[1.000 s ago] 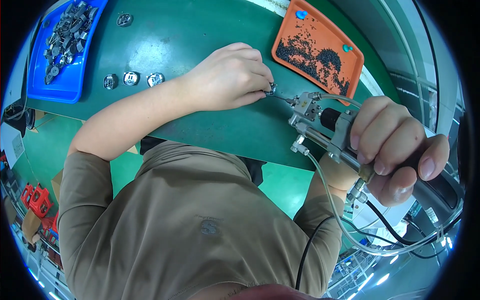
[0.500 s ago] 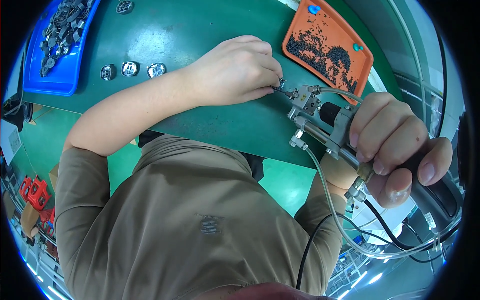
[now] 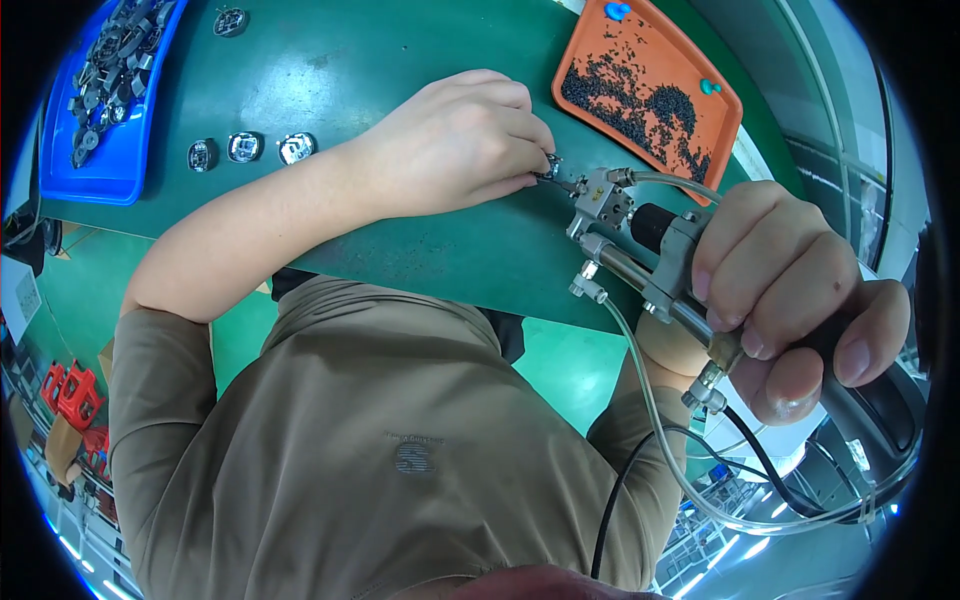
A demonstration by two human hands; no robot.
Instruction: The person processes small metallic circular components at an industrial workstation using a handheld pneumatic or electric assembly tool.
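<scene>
My left hand (image 3: pixel 465 145) lies on the green table (image 3: pixel 440 255) with its fingers closed around a small shiny metal part (image 3: pixel 550 168), mostly hidden by the fingertips. Wrapped around the black handle of a metal dispensing gun (image 3: pixel 655 265) is my right hand (image 3: pixel 785 290). The gun's thin tip points left and meets or nearly meets the small part; contact cannot be made out. A clear hose and a black hose run from the gun. Left of my left forearm sit several round silver parts (image 3: pixel 244 147) in a row.
An orange tray (image 3: pixel 725 150) holds many tiny black pieces and two small knobs, one blue and one green. At the far left, a blue tray (image 3: pixel 120 190) carries a heap of grey metal parts. Another round part (image 3: pixel 230 22) lies near the back. Red stools (image 3: pixel 75 395) stand on the floor.
The whole view has shifted slightly, so the trays and loose parts appear a little further left. Both hands keep the same hold, the gun tip staying by the small part.
</scene>
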